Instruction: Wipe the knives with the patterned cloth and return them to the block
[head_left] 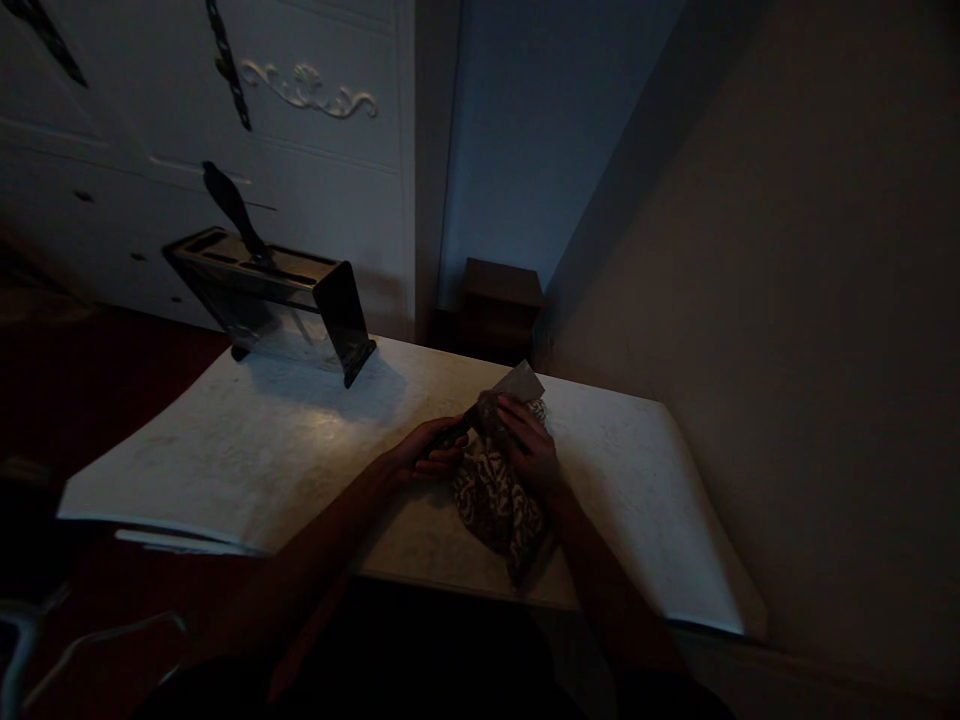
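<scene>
My left hand (433,450) is wrapped round the black handle of a cleaver. The cleaver's broad, square-ended blade (523,379) points away to the upper right. A brown and cream patterned cloth (491,495) is bunched over part of the blade and hangs down toward the table's near edge. My right hand (531,445) is closed on this cloth and presses it against the blade. The cloth hides the middle of the blade.
The pale table (300,450) lies under my hands. A knife stand (289,300) with one black-handled knife (232,208) in it is at the back left. Behind are a white cabinet (322,190) and a brown box (502,285); a wall (810,350) rises at right.
</scene>
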